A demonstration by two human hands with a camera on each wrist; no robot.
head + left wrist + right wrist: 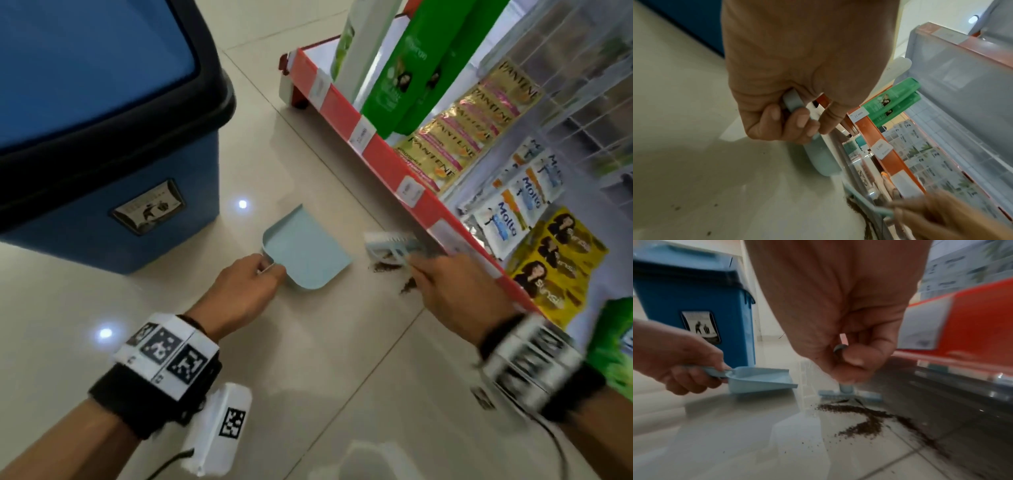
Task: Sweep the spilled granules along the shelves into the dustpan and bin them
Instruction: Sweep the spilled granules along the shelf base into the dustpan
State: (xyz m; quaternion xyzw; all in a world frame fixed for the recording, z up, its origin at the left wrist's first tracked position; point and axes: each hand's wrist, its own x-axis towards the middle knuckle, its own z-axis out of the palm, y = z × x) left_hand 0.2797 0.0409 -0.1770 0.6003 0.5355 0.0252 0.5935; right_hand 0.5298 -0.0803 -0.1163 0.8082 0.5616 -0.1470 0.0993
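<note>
A pale blue dustpan sits low over the tiled floor, and my left hand grips its handle. To its right, my right hand grips the handle of a small pale blue brush, whose head touches the floor beside the shelf's base. Dark brown granules lie in a trail on the floor just by the brush head, and they run along under the shelf edge. The dustpan looks bare inside.
A blue bin with a black rim stands on the floor at the left, behind the dustpan. A red-edged shelf with green bottles and sachets runs along the right. Pale tiled floor lies in front.
</note>
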